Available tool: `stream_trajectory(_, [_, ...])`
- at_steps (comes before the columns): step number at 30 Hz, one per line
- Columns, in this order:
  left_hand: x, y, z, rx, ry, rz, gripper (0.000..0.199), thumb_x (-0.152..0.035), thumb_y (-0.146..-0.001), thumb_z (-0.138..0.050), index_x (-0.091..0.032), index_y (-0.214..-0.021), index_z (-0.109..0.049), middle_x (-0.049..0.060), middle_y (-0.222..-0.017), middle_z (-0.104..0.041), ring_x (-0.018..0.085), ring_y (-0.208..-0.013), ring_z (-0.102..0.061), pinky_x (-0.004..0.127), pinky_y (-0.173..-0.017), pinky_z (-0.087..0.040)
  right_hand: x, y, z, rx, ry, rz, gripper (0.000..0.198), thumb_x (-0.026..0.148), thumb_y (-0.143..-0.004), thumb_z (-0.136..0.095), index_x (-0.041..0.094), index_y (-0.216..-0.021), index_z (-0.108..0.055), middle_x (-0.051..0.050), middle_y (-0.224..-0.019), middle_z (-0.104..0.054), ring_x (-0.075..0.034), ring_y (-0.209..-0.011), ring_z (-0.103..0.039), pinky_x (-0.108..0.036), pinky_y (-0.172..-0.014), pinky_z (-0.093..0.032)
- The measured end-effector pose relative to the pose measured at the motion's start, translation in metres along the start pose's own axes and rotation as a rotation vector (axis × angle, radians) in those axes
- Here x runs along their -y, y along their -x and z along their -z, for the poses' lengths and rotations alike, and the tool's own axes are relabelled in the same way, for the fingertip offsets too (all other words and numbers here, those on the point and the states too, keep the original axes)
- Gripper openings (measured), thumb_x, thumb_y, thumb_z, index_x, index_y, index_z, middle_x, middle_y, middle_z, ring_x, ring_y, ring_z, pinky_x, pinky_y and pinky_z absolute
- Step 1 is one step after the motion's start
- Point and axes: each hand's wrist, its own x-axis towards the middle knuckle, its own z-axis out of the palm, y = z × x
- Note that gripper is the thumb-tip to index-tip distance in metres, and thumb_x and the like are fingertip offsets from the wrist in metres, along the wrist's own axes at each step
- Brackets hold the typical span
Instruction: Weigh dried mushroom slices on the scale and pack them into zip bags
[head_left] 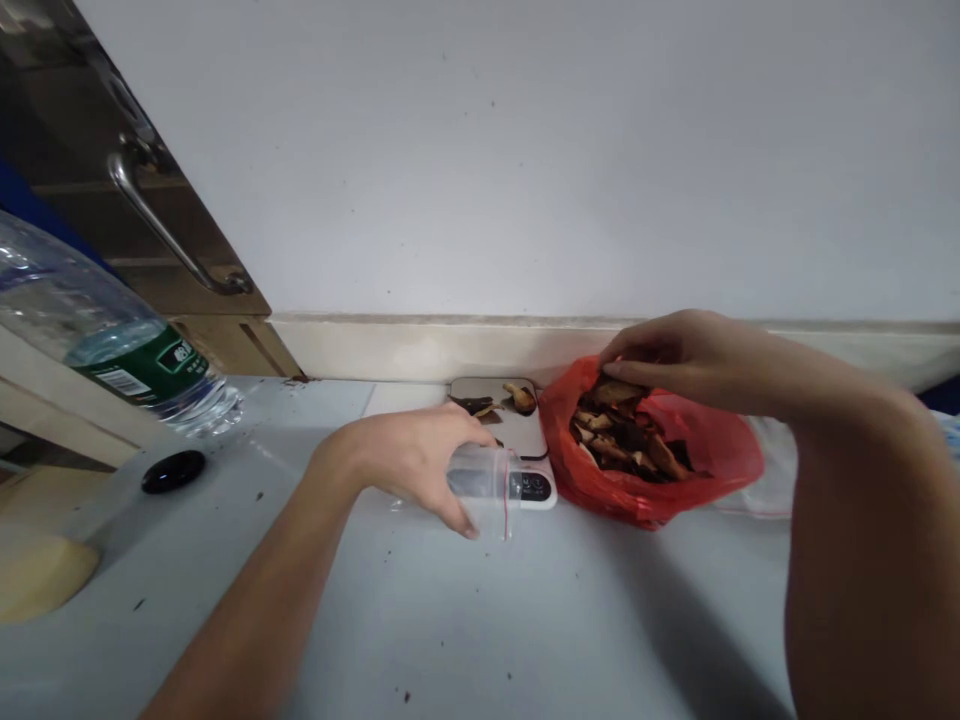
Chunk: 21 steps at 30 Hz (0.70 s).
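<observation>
One red bag (652, 508), dried pieces (630, 440) inside, near desk (540, 620) back edge: light, brittle, we judged; best pinched mid-piece. Left hand (409, 452), wide-curled, held clear zip bag (489, 485); right hand (694, 350) hung nearly closed, hold unclear.

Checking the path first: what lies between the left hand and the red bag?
In the head view: the end of the clear bag in the left hand, then the dark panel of the white scale, before the red bag.
</observation>
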Motion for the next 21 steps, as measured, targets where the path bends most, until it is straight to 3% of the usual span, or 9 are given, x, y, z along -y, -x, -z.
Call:
stream_trajectory(5, [0.006,-0.008,-0.005,0.045,0.077,-0.072,0.062,-0.046,-0.069,-0.079,-0.024,-0.125,-0.066,0.009,-0.148,-0.056,0.032,-0.139,-0.048,0.041,-0.115,-0.042,-0.019,0.003,0.004,0.152,0.130,-0.087,0.032,0.048,-0.080,-0.061,0.024,-0.058,-0.063,-0.004,-0.064,-0.066,-0.024,-0.064,-0.059,-0.036,-0.055,-0.043])
stream_trajectory(10, [0.007,-0.009,-0.005,0.047,0.073,-0.051,0.067,-0.049,-0.068,-0.079,-0.024,-0.129,-0.064,0.011,-0.159,-0.047,0.034,-0.151,-0.035,0.045,-0.121,-0.034,-0.022,0.000,0.002,0.149,0.055,-0.072,0.017,0.036,-0.074,-0.061,0.025,-0.065,-0.072,-0.002,-0.073,-0.074,-0.024,-0.069,-0.065,-0.035,-0.061,-0.050])
stream_trajectory(12, [0.004,-0.007,-0.003,0.056,0.065,-0.032,0.070,-0.050,-0.069,-0.078,-0.025,-0.132,-0.061,0.010,-0.156,-0.050,0.033,-0.149,-0.037,0.044,-0.119,-0.037,-0.024,-0.002,-0.002,0.190,0.139,-0.169,0.009,0.025,-0.065,-0.063,0.025,-0.057,-0.067,-0.001,-0.064,-0.071,-0.022,-0.062,-0.063,-0.034,-0.058,-0.049])
stream_trajectory(15, [0.000,-0.002,0.003,0.042,0.059,-0.023,0.064,-0.045,-0.070,-0.077,-0.026,-0.129,-0.062,0.007,-0.147,-0.058,0.031,-0.141,-0.046,0.039,-0.114,-0.041,-0.028,-0.005,-0.012,0.222,0.228,-0.295,0.015,0.016,-0.056,-0.065,0.025,-0.047,-0.058,-0.001,-0.055,-0.065,-0.020,-0.054,-0.057,-0.033,-0.052,-0.045])
stream_trajectory(19, [0.001,0.007,0.010,-0.002,0.060,0.046,0.059,-0.046,-0.070,-0.076,-0.031,-0.126,-0.063,0.002,-0.143,-0.062,0.030,-0.137,-0.050,0.038,-0.110,-0.044,-0.027,-0.005,-0.016,0.209,0.200,-0.323,0.024,0.012,-0.056,-0.065,0.025,-0.042,-0.051,-0.001,-0.051,-0.060,-0.017,-0.051,-0.052,-0.033,-0.052,-0.043])
stream_trajectory(21, [0.005,0.011,0.013,-0.029,0.063,0.079,0.060,-0.049,-0.071,-0.075,-0.033,-0.128,-0.063,0.001,-0.145,-0.061,0.030,-0.137,-0.051,0.038,-0.110,-0.044,-0.025,-0.003,-0.010,0.226,0.196,-0.334,0.019,0.012,-0.055,-0.064,0.025,-0.044,-0.055,0.000,-0.052,-0.061,-0.018,-0.054,-0.055,-0.033,-0.053,-0.044])
